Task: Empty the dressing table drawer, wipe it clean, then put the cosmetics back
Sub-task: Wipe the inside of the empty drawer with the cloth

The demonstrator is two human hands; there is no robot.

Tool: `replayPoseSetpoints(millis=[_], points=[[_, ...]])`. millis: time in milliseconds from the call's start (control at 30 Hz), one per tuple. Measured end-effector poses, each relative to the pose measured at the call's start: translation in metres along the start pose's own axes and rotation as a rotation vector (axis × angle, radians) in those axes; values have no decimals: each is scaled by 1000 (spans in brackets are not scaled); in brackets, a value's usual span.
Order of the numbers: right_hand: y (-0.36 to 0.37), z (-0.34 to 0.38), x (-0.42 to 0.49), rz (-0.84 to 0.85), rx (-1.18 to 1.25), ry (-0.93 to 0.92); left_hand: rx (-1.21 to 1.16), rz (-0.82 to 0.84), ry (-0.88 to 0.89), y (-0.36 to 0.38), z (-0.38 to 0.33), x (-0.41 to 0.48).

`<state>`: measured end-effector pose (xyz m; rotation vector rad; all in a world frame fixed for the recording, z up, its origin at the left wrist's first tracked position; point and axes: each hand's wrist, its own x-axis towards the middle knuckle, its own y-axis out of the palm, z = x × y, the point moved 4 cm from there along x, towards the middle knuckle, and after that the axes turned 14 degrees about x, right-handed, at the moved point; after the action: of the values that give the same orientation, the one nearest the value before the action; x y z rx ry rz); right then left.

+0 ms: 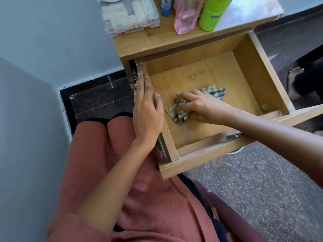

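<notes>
Tabletop [153, 38] (wooden) with green bottle [212, 14]

Right hand [197, 106] presses checked cloth [181, 111] on drawer [248, 70] floor; left hand [146, 109] holds its side

We see the green bottle [212, 13], pink pouch [185, 20] and clear box [131, 16] cut off at the top edge; our right hand [201, 106] covers much of the checked cloth [215, 92].

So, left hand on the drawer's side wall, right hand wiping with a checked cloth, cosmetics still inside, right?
No: the cosmetics stand on the tabletop; the head view shows the drawer holding only the checked cloth, gripped by the right hand. The left hand rests on the side wall.
</notes>
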<state>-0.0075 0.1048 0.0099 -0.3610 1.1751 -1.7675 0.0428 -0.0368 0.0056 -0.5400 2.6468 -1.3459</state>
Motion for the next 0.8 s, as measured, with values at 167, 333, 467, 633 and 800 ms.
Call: replayPoseSetpoints(millis=[167,333,467,633,800], points=[[-21,0,5,-376,566,253,-81,-9,28,-5,0,0],[-10,44,8,-454,807,177,-186,-14,10,-11,9,-2],[-2,62,25,-479,642,142,-163,-6,-17,-15,17,0],[-25,56,66,-466,377,186,-104,14,-11,-20,24,1],[-28,57,92,-460,291,274,33,-15,18,-28,26,2]])
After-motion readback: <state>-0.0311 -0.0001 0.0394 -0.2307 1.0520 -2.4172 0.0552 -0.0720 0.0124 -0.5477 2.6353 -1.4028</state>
